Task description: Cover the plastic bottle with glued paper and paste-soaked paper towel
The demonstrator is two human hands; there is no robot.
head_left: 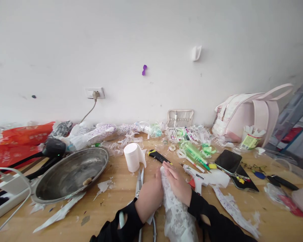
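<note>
A long white form wrapped in wrinkled, patchy tissue paper (178,216) lies pointing away from me at the bottom centre. My left hand (150,195) is closed against its left side near the far tip, the curled fingers mostly hidden. Over the top right of the same form, my right hand (177,185) rests with its fingers stretched out flat. Metal scissors (138,183) lie partly under my left wrist. Beyond the hands stand a white tissue roll (132,157) and, flat on the wood, a black and yellow utility knife (158,156). A white glue gun (197,178) is right of my right hand.
A metal basin (70,174) sits on the left, near a white power strip (8,203) and red plastic bags (25,137). Green plastic bottle pieces (194,154) lie at the back. Phones (228,161) and a pink backpack (244,114) occupy the right. Torn paper scraps (59,213) litter the table (113,215).
</note>
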